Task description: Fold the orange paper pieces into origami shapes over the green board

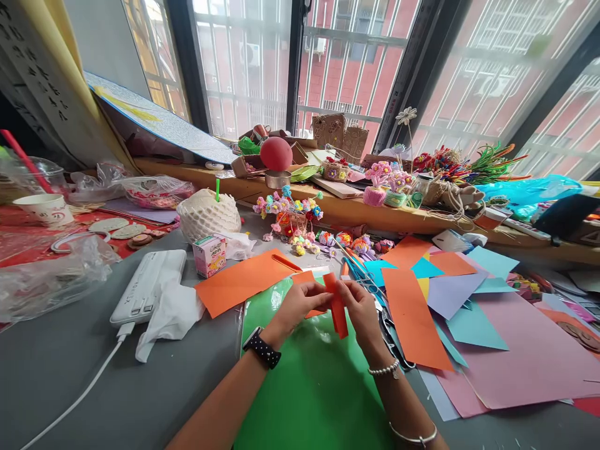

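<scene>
Between my two hands is a narrow, folded strip of orange paper [338,315], held upright over a shiny green mat [309,387]. My left hand [300,304], with a dark watch at the wrist, pinches the strip's left side. From the right, my right hand [360,306] grips its upper part between thumb and fingers. Behind the hands lie a large orange paper sheet [244,281] with an orange pen [287,263] on it, and a smaller orange piece [304,277]. Blue-handled scissors [359,270] rest just beyond my right hand.
At right are an orange sheet [412,319], blue paper [478,325] and pink paper [529,350]. Left of the mat stand a white power bank [150,284] with its cable, a crumpled tissue [171,315] and a small pink box [209,256]. Craft flowers [290,215] stand behind.
</scene>
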Demonstrator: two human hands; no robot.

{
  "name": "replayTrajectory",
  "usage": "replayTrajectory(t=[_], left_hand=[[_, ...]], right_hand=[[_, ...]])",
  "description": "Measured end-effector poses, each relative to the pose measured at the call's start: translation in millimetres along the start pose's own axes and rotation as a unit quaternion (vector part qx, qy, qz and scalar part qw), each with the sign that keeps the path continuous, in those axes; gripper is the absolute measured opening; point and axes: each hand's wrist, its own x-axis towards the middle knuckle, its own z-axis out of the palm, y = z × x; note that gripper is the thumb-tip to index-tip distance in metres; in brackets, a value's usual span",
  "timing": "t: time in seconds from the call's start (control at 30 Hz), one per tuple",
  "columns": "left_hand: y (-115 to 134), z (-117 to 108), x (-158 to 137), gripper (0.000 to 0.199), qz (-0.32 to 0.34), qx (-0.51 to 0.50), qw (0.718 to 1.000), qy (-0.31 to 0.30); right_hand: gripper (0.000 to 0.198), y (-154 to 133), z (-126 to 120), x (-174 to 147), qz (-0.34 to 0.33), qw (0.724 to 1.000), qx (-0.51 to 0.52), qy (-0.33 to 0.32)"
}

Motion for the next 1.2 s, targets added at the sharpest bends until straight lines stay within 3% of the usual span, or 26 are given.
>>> replayTrajectory(t=[0.23,0.6,0.9,1.2], left_hand=[[-0.4,1.8,-1.6,0.025,-0.02,0.0,1.0,-0.023],[-1.6,2.7,-1.5,0.026,-0.016,-0.006,0.999,-0.031],[1.6,2.1,-2.2,0.029,-0.004,0.018,0.999,-0.044],[-7.6,5.3,4.1,0.036,-0.014,0.016,1.0,-0.014]], right_hand=[[0.029,2.4,5.1,-2.2,0.046,0.995,0.083,0.033],[0.03,-0.9,7.7,-7.5,0.014,0.997,0.01,0.072],[0.027,0.0,-8.2,2.0,0.005,1.0,0.024,-0.012],[0.031,2.2,1.5,-1.8,-0.017,0.995,-0.078,0.053]])
